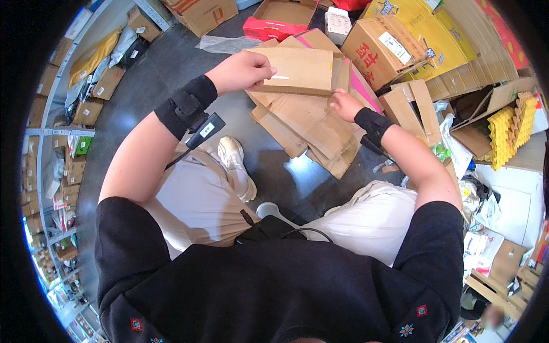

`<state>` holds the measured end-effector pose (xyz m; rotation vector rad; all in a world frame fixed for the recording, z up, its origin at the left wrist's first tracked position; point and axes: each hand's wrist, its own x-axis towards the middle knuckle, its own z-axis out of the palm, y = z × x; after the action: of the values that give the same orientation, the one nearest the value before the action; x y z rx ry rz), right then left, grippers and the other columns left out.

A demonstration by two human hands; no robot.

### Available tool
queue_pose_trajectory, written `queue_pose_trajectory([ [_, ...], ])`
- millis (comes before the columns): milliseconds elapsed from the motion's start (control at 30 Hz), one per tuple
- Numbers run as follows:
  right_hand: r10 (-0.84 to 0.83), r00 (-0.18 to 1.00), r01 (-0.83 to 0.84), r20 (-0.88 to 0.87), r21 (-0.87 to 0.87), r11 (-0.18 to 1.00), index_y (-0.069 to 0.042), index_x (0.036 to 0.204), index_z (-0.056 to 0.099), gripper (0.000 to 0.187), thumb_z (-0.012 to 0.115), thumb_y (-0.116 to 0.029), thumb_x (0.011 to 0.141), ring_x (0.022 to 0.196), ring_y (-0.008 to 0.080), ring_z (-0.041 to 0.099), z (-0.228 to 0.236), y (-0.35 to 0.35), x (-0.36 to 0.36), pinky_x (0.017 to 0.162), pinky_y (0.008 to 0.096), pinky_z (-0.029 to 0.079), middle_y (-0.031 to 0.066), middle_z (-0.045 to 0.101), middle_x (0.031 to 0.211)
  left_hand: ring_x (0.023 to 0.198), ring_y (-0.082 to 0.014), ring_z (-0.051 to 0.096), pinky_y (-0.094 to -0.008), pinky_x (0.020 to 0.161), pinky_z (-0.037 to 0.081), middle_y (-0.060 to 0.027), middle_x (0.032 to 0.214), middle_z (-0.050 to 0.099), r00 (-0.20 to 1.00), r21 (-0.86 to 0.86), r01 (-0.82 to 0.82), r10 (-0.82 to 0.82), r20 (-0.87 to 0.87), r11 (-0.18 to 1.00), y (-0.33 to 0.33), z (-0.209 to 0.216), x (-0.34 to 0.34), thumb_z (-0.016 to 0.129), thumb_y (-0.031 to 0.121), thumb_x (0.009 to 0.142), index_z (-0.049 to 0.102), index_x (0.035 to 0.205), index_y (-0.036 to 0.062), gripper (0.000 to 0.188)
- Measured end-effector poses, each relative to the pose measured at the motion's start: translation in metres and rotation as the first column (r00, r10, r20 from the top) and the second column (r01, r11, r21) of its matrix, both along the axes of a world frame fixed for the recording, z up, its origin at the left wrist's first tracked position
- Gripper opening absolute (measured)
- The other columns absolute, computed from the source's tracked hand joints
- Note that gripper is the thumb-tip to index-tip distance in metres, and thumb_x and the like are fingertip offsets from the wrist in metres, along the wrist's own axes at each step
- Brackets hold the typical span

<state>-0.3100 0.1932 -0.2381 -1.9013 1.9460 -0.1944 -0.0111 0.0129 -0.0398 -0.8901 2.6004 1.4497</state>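
Both my hands hold a brown piece of cardboard [303, 62], with a folded lower edge and a small white strip near its left side. My left hand [243, 71] is closed on its left edge, fingers curled and thumb pressed in. At the lower right corner my right hand [345, 106] grips it; some of its fingertips are hidden behind the board. Under it, a stack of flattened cardboard [311, 123] lies on the floor, with a pink-edged sheet [366, 88] showing at its right.
Cartons stand at the far right, among them a brown box with red markings [383, 51] and a yellow box [440, 43]. A red open tray [274, 28] lies at the back. Yellow egg-crate foam [509, 131] is at right. Shelves [40, 160] with parcels line the left.
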Motion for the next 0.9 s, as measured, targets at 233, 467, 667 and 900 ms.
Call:
queue_pose_trajectory([
  [233, -0.006, 0.941, -0.159, -0.338, -0.459, 0.874, 0.005, 0.115, 0.057, 0.028, 0.058, -0.009, 0.091, 0.114, 0.0344, 0.059, 0.13, 0.015, 0.027, 0.097, 0.0404, 0.049, 0.0143, 0.055, 0.131, 0.109, -0.0245, 0.061, -0.0339, 0.095, 0.048, -0.0141, 0.115, 0.065, 0.948, -0.34, -0.103, -0.011, -0.317, 0.935, -0.008, -0.001, -0.005, 0.072, 0.032, 0.089, 0.054, 0.129, -0.0009, 0.055],
  [467, 0.009, 0.974, -0.16, -0.225, -0.663, 0.732, 0.002, 0.106, 0.062, 0.023, 0.067, -0.008, 0.085, 0.111, 0.0311, 0.061, 0.19, 0.059, 0.048, 0.094, 0.0392, 0.051, 0.0106, 0.059, 0.127, 0.128, -0.0265, 0.054, -0.0341, 0.109, 0.042, -0.0206, 0.138, 0.053, 0.863, -0.154, 0.105, -0.167, -0.477, 0.982, -0.001, 0.011, -0.027, 0.086, 0.033, 0.077, 0.031, 0.148, -0.0036, 0.098],
  [667, -0.17, 0.961, -0.076, -0.218, -0.8, 0.595, -0.004, 0.087, 0.066, 0.013, 0.074, -0.012, 0.08, 0.094, 0.028, 0.066, 0.235, 0.096, 0.055, 0.078, 0.039, 0.053, 0.0099, 0.065, 0.114, 0.119, -0.0314, 0.06, -0.0366, 0.101, 0.049, -0.0246, 0.128, 0.058, 0.805, -0.483, -0.021, -0.272, -0.527, 0.875, 0.042, 0.03, -0.042, 0.088, 0.036, 0.071, 0.034, 0.143, -0.0058, 0.099],
  [900, -0.125, 0.939, -0.226, -0.32, -0.85, 0.475, -0.006, 0.102, 0.07, 0.029, 0.081, -0.009, 0.075, 0.073, 0.0239, 0.066, 0.266, 0.108, 0.085, 0.062, 0.0326, 0.053, 0.0063, 0.066, 0.096, 0.121, -0.0295, 0.059, -0.0366, 0.103, 0.048, -0.0201, 0.132, 0.057, 0.761, -0.603, -0.149, -0.298, -0.576, 0.784, 0.088, 0.068, -0.04, 0.091, 0.033, 0.067, 0.035, 0.146, 0.0005, 0.102],
])
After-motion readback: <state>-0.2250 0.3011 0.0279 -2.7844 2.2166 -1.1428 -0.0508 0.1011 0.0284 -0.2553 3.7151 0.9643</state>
